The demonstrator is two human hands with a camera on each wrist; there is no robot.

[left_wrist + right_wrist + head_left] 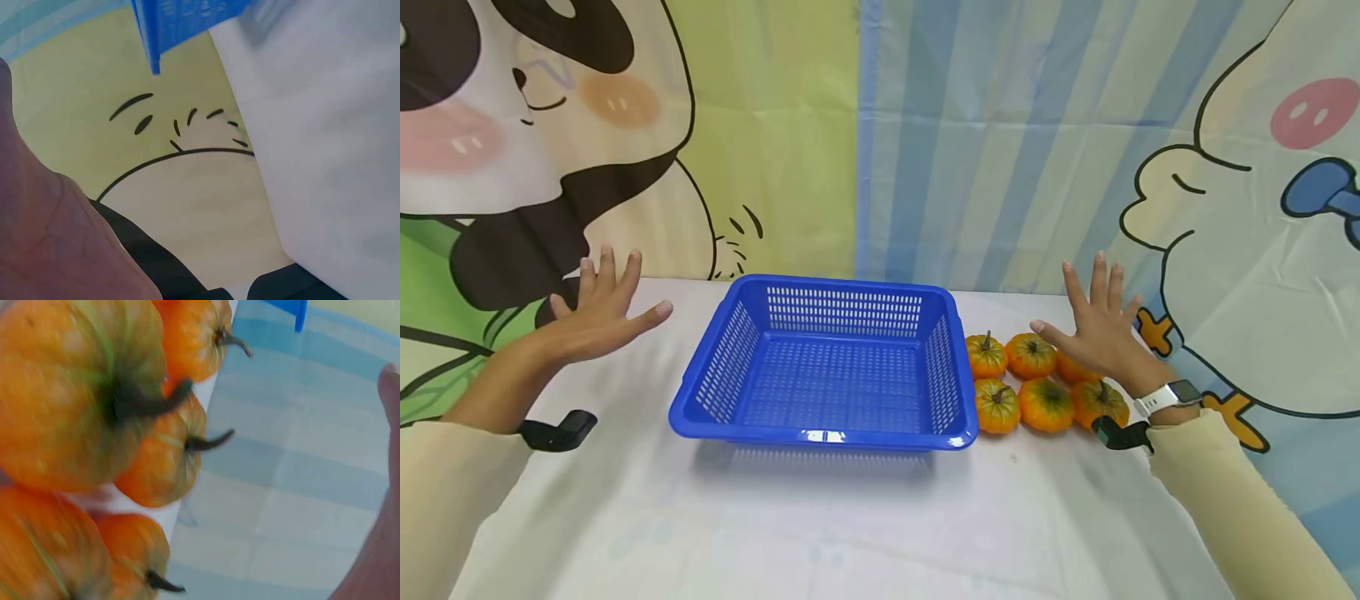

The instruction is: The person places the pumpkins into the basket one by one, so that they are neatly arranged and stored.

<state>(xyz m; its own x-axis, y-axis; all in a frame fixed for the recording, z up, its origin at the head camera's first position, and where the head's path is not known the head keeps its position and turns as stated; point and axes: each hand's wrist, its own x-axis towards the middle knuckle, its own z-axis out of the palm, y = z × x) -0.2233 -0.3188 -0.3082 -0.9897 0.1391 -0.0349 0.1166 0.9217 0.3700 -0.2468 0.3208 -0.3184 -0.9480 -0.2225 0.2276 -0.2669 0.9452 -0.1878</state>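
Note:
A blue plastic basket (pixel 823 437) with slotted walls sits on the white table, nothing inside it. To its left my left hand (pixel 597 312) is raised with fingers spread, apart from the basket. My right hand (pixel 1097 329) is held up with spread fingers over the right end of several small orange pumpkins (pixel 1047 405), partly hiding those at the back right. The pumpkins stand in two rows against the basket's right side. In the right wrist view, pumpkins (pixel 69 394) with dark curved stems fill the left side, and the thumb shows at the right edge.
A white cloth covers the table (pixel 850 533). Behind it hangs a printed curtain (pixel 955 150) with cartoon animals and stripes, its lower edge close behind the basket. Each wrist carries a dark strap mount; a white watch (pixel 1168 398) is on the right wrist.

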